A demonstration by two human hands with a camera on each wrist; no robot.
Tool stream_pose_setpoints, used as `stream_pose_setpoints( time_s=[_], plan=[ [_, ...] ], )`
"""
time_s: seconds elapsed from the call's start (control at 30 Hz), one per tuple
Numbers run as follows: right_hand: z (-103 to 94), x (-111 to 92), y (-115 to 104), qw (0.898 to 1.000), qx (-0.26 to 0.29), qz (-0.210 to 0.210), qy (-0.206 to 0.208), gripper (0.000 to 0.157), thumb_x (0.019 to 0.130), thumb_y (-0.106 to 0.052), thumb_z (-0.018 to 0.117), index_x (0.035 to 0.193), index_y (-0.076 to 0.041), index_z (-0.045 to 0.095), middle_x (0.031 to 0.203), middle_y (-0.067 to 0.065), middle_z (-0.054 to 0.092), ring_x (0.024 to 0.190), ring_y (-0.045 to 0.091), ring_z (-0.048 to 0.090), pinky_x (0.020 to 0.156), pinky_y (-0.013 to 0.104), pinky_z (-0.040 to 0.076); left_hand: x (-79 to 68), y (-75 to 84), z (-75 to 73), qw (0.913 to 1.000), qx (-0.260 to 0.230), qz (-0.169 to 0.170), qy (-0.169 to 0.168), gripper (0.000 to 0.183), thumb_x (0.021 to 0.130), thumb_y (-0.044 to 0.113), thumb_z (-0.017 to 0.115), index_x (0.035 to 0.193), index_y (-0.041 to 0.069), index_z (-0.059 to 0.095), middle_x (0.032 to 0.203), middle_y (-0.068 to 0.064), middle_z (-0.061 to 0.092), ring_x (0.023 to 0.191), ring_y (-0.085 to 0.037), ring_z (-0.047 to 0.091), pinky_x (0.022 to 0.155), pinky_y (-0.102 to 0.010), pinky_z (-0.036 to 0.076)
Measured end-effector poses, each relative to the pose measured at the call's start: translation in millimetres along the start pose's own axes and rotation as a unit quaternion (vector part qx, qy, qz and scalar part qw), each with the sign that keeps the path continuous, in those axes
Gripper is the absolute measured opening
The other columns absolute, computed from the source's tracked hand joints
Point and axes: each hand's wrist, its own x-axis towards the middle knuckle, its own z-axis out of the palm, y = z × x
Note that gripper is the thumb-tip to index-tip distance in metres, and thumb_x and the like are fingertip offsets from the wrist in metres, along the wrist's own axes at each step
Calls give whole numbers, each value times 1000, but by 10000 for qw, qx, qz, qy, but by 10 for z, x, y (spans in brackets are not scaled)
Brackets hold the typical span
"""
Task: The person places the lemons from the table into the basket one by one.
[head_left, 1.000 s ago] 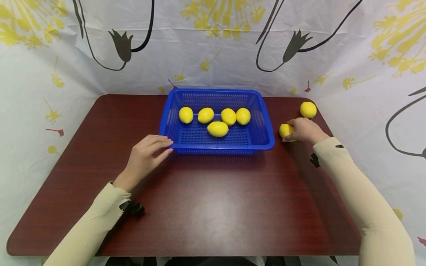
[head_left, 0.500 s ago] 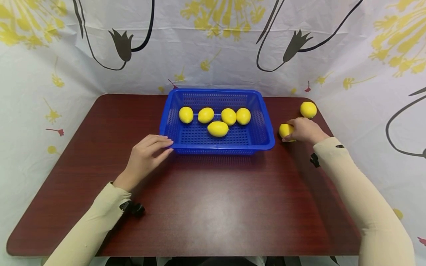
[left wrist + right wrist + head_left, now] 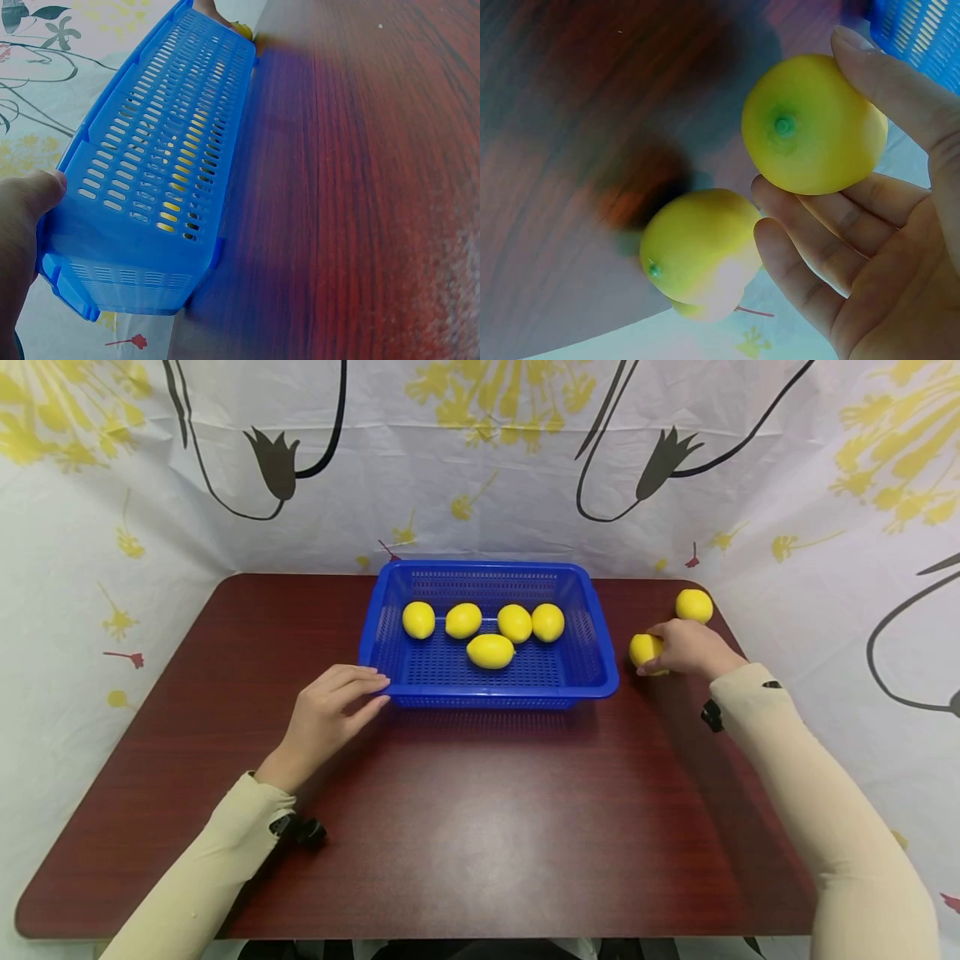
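My right hand (image 3: pixel 693 647) holds a yellow lemon (image 3: pixel 647 652) between thumb and fingers, at the right of the basket. In the right wrist view this lemon (image 3: pixel 802 127) shows its green stem end, with the fingers curled beneath and its shadow on the table. The left hand (image 3: pixel 326 710) grips the front left corner of a blue plastic basket (image 3: pixel 495 692), its thumb against the outer wall in the left wrist view. Inside the basket lie several lemons (image 3: pixel 491 651).
Another lemon (image 3: pixel 694 606) rests near the back right edge of the dark red table (image 3: pixel 480 827). The right wrist view shows a lemon (image 3: pixel 701 244) near the fingertips, partly covering one more. A patterned white cloth (image 3: pixel 517 460) hangs behind the table.
My right hand has risen slightly with the lemon in the last half second. The left hand and the basket have stayed where they were.
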Motion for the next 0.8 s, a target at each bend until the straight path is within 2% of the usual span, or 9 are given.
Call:
stream_pose_setpoints(
  time_s=[0.2,0.47,0.8],
  plan=[
    [-114,-2,-24,9999,44,-110,-47,71,80,-38,81,130,7,58,115,27,67,92,37,61,83,55,52,2,0,1,10000,-30,32,57,31,74,7,85,104,7,77,103,-10,76,100,-24,68,103,-17,47],
    [-271,-3,-73,9998,67,-209,-31,77,78,-46,81,131,5,58,117,26,67,93,36,61,83,53,52,4,-1,2,10000,-69,22,55,32,73,7,85,104,7,77,103,-10,75,99,-24,68,100,-24,51],
    [-520,-4,-143,9980,139,-581,181,63,76,-39,84,124,-3,66,109,17,71,88,27,58,75,38,46,5,2,3,9999,-94,32,72,33,72,4,86,104,7,77,102,-10,76,99,-24,68,98,-25,51]
  ],
)
